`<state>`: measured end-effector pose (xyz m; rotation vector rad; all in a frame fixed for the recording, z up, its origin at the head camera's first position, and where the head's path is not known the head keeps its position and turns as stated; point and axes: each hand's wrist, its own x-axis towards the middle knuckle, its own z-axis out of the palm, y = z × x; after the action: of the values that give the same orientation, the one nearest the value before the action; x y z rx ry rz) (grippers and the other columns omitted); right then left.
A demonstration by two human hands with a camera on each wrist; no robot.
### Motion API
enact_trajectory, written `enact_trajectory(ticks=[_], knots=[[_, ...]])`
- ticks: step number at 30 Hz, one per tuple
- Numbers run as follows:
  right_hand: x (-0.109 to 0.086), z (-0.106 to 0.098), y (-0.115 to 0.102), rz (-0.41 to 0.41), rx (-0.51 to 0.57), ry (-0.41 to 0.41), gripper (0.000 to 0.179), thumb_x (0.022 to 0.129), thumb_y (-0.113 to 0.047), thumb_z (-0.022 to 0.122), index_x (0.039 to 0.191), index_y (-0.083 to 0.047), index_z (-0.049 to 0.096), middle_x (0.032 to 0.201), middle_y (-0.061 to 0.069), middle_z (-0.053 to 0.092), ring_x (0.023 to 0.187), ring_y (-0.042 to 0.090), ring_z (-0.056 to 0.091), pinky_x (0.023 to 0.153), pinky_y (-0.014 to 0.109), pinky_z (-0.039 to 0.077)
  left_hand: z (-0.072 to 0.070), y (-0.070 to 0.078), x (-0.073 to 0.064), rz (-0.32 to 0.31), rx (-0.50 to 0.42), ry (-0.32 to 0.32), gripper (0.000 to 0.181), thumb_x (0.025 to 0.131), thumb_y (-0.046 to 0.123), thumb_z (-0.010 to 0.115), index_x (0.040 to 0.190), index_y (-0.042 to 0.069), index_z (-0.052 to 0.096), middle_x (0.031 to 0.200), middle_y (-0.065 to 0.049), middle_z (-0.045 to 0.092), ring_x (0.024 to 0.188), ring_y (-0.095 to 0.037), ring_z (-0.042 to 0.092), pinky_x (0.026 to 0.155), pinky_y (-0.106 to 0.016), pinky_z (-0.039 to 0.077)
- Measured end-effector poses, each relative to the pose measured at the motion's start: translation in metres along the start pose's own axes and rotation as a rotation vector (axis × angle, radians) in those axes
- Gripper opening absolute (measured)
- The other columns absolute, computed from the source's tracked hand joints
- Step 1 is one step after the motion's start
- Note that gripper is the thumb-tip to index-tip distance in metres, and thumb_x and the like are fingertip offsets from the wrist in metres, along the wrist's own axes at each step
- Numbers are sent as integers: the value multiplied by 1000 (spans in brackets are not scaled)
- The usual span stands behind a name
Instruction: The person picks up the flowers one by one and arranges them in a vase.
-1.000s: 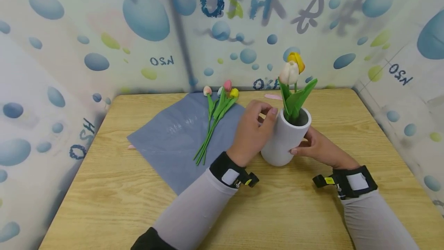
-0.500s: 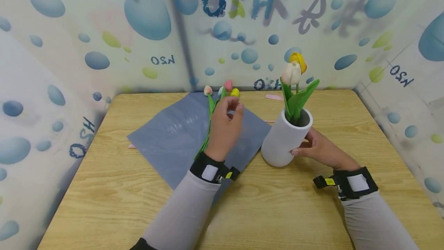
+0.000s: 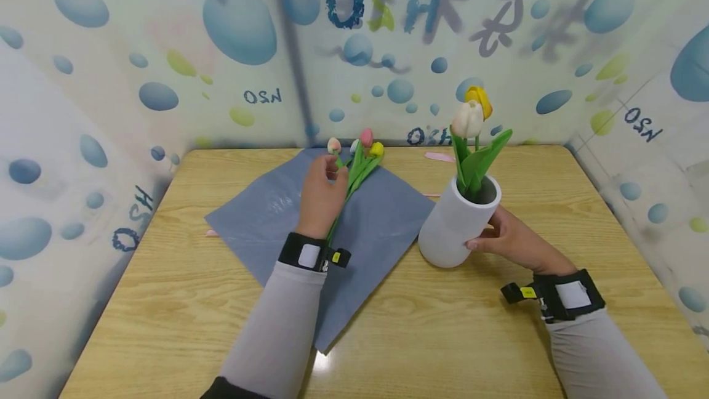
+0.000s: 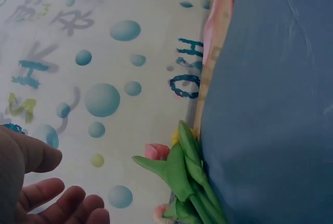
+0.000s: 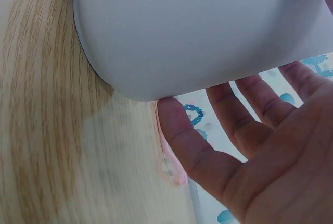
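A white vase [image 3: 451, 229] stands on the table, holding a white tulip [image 3: 468, 119] and a yellow tulip [image 3: 479, 101] with green leaves. My right hand [image 3: 512, 242] grips its right side low down; the right wrist view shows fingertips against the vase wall [image 5: 182, 31]. Several loose tulips [image 3: 361, 168] lie on a blue-grey wrapping sheet [image 3: 388, 220], their blossoms toward the wall. My left hand [image 3: 322, 197] is over them, fingers loosely bent, and covers part of their stems. Nothing lies between its thumb and fingers in the left wrist view, where green leaves [image 4: 179, 177] show beside it.
A pink strip [image 3: 439, 156] lies near the table's back edge, behind the vase. Another bit of pink [image 3: 212, 233] peeks out at the sheet's left corner. A wall covering with blue and green spots [image 3: 238, 26] rises behind the wooden table [image 3: 177, 313].
My left hand has moved left, away from the vase rim, to above the loose tulips on the sheet. The right hand keeps its grip on the vase.
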<state>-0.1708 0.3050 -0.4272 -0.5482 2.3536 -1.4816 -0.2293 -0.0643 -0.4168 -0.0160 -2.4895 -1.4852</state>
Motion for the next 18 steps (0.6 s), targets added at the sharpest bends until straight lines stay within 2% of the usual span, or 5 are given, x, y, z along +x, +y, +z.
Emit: enact_trajectory(ticks=[9,13,18], knots=[[-2,1,-2,-6,-22,12,80,94,-11,77,159,-20,32,154,5,43,133,1,49,102,17,49,6,-23,6,-84,283,-136,47,106,33,59,144,5,56,125,-15,64,107,-31,65,84,-48,55],[-1,0,0,-5,-24,10,80,94,-11,77,160,-21,31,154,3,43,133,1,48,102,17,49,10,-29,6,-125,339,-174,48,105,34,61,145,7,55,124,-14,65,107,-31,65,85,-48,55],[0,1,0,-9,-15,5,80,94,-9,76,160,-21,31,154,4,42,133,1,49,102,17,49,14,-34,6,-121,381,-195,48,103,32,66,143,7,56,119,-14,65,103,-30,66,84,-47,55]])
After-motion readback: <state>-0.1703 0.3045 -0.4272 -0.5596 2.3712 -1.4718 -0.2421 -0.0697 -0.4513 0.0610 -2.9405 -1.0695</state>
